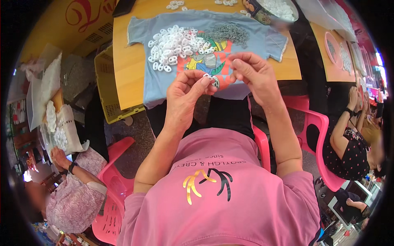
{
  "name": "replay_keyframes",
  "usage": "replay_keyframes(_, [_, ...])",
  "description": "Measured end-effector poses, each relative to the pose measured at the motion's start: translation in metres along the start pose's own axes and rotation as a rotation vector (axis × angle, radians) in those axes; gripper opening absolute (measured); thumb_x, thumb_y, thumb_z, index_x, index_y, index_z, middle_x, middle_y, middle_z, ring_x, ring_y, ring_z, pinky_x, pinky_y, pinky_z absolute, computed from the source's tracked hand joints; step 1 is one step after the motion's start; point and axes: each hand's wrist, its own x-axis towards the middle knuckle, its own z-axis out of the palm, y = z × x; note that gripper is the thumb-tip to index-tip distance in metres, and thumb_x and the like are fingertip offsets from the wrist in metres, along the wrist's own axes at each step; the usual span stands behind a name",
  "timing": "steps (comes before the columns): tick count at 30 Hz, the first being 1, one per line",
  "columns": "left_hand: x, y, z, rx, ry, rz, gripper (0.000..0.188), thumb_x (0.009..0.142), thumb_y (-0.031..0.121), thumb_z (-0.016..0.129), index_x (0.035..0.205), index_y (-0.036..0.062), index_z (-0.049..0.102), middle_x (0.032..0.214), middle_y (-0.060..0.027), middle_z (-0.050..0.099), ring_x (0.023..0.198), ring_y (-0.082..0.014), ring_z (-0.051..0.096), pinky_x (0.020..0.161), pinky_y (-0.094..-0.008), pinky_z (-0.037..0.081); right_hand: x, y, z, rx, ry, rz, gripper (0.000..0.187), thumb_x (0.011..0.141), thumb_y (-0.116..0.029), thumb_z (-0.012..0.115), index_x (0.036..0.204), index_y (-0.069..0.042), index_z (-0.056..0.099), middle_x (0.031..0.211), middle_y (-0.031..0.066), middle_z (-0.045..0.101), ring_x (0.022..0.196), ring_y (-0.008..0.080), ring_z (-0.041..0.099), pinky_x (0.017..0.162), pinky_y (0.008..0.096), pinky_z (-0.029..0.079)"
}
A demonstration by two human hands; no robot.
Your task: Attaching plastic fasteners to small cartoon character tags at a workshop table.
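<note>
My left hand (pixel 184 93) pinches a small white plastic piece (pixel 208 76) between thumb and fingertips, above the near edge of a light blue T-shirt (pixel 158 88). To its right, my right hand (pixel 259 78) is raised with thumb and forefinger pressed together. Whatever lies in that pinch is too small to make out. A heap of white plastic pieces (pixel 170 46), oval with two holes each, covers the left half of the shirt. Beyond my right hand, small grey parts (pixel 230 33) form a second pile on the cloth.
The shirt is spread over a wooden table (pixel 124 61). At the far right corner stands a bowl (pixel 262 15) of white pieces. A yellow plastic crate (pixel 107 88) is by the table's left side. People sit on both sides, near pink chairs (pixel 318 135).
</note>
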Motion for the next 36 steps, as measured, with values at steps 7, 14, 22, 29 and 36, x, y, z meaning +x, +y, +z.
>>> replay_keyframes(7, [-0.003, 0.002, 0.0, -0.041, -0.042, 0.018, 0.014, 0.091, 0.008, 0.062, 0.102, 0.0002, 0.057, 0.089, -0.008, 0.065, 0.077, -0.0136, 0.063, 0.073, -0.0263, 0.052, -0.009, 0.013, 0.031, -0.224, -0.051, -0.112, 0.015, 0.095, -0.013, 0.058, 0.1, 0.001, 0.061, 0.078, 0.0009, 0.059, 0.067, 0.0061, 0.053, 0.063, 0.0196, 0.044])
replay_keyframes(14, [-0.006, 0.003, -0.001, -0.01, -0.036, 0.045, 0.014, 0.091, 0.008, 0.063, 0.102, 0.0, 0.057, 0.088, -0.0063, 0.063, 0.077, -0.0124, 0.06, 0.074, -0.026, 0.05, -0.011, 0.02, 0.037, -0.27, -0.057, -0.107, 0.015, 0.096, -0.014, 0.058, 0.099, 0.001, 0.06, 0.08, 0.0002, 0.06, 0.067, 0.0053, 0.052, 0.062, 0.0194, 0.044])
replay_keyframes(22, [-0.009, 0.005, 0.004, 0.037, -0.006, 0.11, 0.014, 0.09, 0.007, 0.064, 0.099, -0.0015, 0.058, 0.089, -0.0066, 0.064, 0.077, -0.0113, 0.061, 0.072, -0.025, 0.051, -0.015, 0.02, 0.042, -0.283, -0.019, -0.126, 0.014, 0.095, -0.013, 0.059, 0.098, 0.001, 0.06, 0.082, 0.0008, 0.06, 0.067, 0.0059, 0.052, 0.062, 0.0196, 0.044])
replay_keyframes(29, [-0.012, 0.0, 0.004, 0.172, 0.056, 0.282, 0.01, 0.089, 0.003, 0.064, 0.095, -0.0027, 0.059, 0.086, -0.0077, 0.066, 0.078, -0.0114, 0.064, 0.071, -0.0242, 0.054, -0.014, 0.032, 0.043, -0.277, 0.017, -0.143, 0.013, 0.093, -0.012, 0.061, 0.097, 0.0, 0.061, 0.08, 0.0009, 0.06, 0.067, 0.0066, 0.053, 0.062, 0.02, 0.044])
replay_keyframes(36, [0.0, -0.006, -0.007, 0.247, 0.083, 0.179, 0.012, 0.089, 0.006, 0.065, 0.095, -0.0026, 0.058, 0.087, -0.0072, 0.065, 0.076, -0.0105, 0.064, 0.069, -0.0235, 0.053, 0.001, 0.05, 0.033, -0.207, 0.003, 0.011, 0.015, 0.092, -0.015, 0.064, 0.095, 0.0, 0.061, 0.079, 0.001, 0.061, 0.068, 0.0069, 0.054, 0.062, 0.0205, 0.045])
